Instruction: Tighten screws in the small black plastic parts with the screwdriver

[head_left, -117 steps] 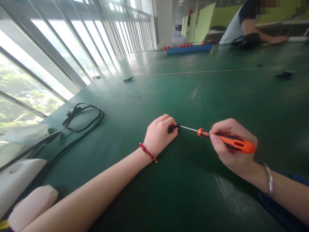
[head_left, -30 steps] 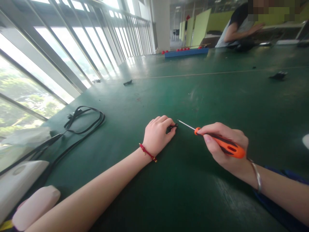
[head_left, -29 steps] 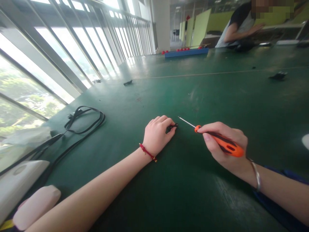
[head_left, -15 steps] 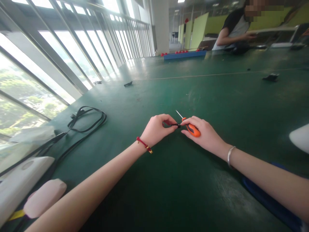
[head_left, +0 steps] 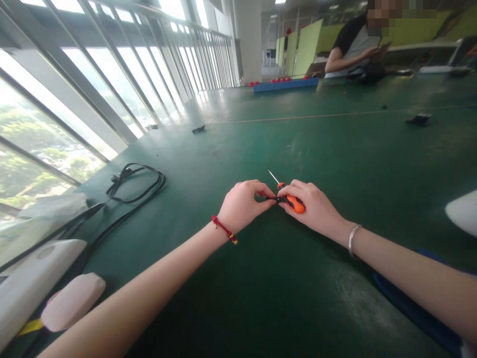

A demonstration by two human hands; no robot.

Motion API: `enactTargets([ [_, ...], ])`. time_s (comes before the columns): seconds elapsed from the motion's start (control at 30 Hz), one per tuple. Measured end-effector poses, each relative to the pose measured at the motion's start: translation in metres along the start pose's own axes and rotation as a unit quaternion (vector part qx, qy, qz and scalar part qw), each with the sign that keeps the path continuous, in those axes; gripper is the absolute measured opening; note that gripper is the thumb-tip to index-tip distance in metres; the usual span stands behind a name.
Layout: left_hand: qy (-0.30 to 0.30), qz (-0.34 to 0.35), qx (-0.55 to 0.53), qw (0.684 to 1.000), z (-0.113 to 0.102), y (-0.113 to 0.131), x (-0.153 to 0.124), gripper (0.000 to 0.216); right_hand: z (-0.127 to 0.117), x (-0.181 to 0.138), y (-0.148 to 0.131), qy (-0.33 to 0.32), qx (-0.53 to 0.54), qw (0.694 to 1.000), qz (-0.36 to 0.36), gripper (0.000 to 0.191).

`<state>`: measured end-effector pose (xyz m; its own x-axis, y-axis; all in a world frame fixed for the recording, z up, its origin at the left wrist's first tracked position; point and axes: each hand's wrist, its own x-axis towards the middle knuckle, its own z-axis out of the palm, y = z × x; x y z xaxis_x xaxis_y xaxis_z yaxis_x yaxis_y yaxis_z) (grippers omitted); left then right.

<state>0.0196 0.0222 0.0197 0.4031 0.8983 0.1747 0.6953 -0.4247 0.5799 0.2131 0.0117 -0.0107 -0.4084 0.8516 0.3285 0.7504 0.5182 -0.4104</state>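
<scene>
Honestly the main thing is hard to see. The part [head_left: 273, 199] is a tiny black bit mostly covered by fingertips, so I can't make out its shape. It's low over the table [head_left: 335, 149], right between the two hands near the middle of the view. Can't tell if it touches the surface.

Left hand [head_left: 242, 205] is curled, with thumb and forefinger pinching the part. Right hand [head_left: 315, 208] has its fingers wrapped over the screwdriver [head_left: 295, 203], so only a slice of orange handle shows, plus the thin shaft poking up and away. Its fingertips meet the part too, but whether they actually grip it, no idea.

Lots of stuff is chopped off at the edges:
- a white slab [head_left: 33, 278] at lower left, with a pink pad [head_left: 72, 301] just beside it
- a white blob [head_left: 462, 211] at the right edge
- something blue [head_left: 413, 308] under the right forearm

A black cable [head_left: 137, 186] loops well off to the left.

Far across there's a long blue tray [head_left: 285, 85] with a row of red bits [head_left: 279, 79]. It's too small to tell if they sit in it or on it. A person [head_left: 354, 42] works beyond it, cut off by the top edge.
</scene>
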Motion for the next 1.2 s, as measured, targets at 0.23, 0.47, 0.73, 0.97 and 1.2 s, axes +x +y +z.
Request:
enactTargets([
  [0.23,-0.029,-0.017,0.067,0.997,-0.001,0.008,0.001,0.013,0.002,0.0,0.001,0.013,0.009,1.0,0.001,0.018],
  [0.47,-0.038,-0.022,0.08,0.996,-0.013,0.006,-0.003,0.024,-0.003,-0.002,-0.002,0.062,0.097,0.993,0.032,0.017],
  [0.73,-0.097,0.168,0.107,0.975,-0.018,-0.019,0.008,0.019,-0.008,-0.006,-0.009,0.194,0.191,0.961,0.042,0.015],
  [0.97,0.033,0.094,0.101,0.99,-0.001,-0.023,0.015,0.009,-0.016,-0.013,-0.016,0.286,0.158,0.945,0.018,0.009],
  [1.2,0.078,0.091,0.071,0.99,0.011,-0.026,0.007,0.01,-0.018,-0.019,-0.021,0.282,0.118,0.951,-0.052,0.013],
])
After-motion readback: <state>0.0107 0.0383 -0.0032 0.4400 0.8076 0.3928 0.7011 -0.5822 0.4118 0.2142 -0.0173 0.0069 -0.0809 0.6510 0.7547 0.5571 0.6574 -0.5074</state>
